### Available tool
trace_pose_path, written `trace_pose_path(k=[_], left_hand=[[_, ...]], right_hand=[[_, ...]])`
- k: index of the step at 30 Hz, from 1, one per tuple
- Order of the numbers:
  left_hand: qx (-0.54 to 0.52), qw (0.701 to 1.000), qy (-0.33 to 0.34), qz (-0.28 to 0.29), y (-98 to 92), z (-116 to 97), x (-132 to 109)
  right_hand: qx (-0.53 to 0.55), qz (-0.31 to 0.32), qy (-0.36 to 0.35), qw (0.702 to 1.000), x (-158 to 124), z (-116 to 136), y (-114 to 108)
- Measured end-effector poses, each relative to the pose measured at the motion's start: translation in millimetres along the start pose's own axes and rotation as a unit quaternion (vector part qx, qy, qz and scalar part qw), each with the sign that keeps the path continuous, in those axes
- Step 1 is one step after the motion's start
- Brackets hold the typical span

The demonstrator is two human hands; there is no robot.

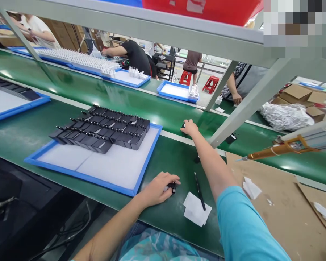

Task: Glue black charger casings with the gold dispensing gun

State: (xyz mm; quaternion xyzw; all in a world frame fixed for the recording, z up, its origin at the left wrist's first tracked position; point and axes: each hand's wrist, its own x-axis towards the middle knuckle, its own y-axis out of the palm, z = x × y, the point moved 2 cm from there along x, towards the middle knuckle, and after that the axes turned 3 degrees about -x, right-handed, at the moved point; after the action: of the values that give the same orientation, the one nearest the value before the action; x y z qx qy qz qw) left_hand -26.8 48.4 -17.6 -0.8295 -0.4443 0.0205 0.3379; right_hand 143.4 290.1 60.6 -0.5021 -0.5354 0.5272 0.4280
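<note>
My right hand reaches forward onto the green conveyor belt and closes over a small black part, mostly hidden under the fingers. My left hand rests on the green table near the front edge, its fingers pinched on a small black and silver piece. Left of it lies a blue-rimmed white tray bearing several rows of black parts.
A black pen lies across a white paper square. Brown cardboard with paper scraps covers the table at right. An orange tool hangs there. A grey frame strut slants nearby. Other people work at far tables.
</note>
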Motion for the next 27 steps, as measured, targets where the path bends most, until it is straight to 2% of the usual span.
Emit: trace_pose_path(k=[3,6,9,12,15,19,24,27], left_hand=[[0.020,1.000,0.019,0.010,-4.1,-5,-1],[0.040,0.998,0.038,0.016,-8.3,-12,-3],[0.061,0.997,0.046,0.000,-10.0,-15,-4],[0.034,0.998,0.054,-0.027,-10.0,-13,-5],[-0.007,0.998,0.057,-0.038,-9.7,-11,-5],[0.004,0.999,0.034,-0.039,-8.1,-9,-5],[0.052,0.997,-0.021,-0.044,0.5,-14,-7],[0.146,0.989,-0.033,-0.014,7.9,-19,-7]], right_hand=[[-0.016,0.045,-0.034,0.998,4,5,-2],[-0.027,0.074,-0.091,0.993,-11,9,-5],[-0.028,0.095,-0.157,0.983,-47,14,-1],[-0.028,0.096,-0.193,0.976,-94,18,10],[-0.027,0.072,-0.188,0.979,-133,21,20],[-0.013,0.018,-0.174,0.984,-159,22,25],[0.029,-0.070,-0.176,0.981,-189,9,18],[0.093,-0.121,-0.181,0.972,-219,-8,17]])
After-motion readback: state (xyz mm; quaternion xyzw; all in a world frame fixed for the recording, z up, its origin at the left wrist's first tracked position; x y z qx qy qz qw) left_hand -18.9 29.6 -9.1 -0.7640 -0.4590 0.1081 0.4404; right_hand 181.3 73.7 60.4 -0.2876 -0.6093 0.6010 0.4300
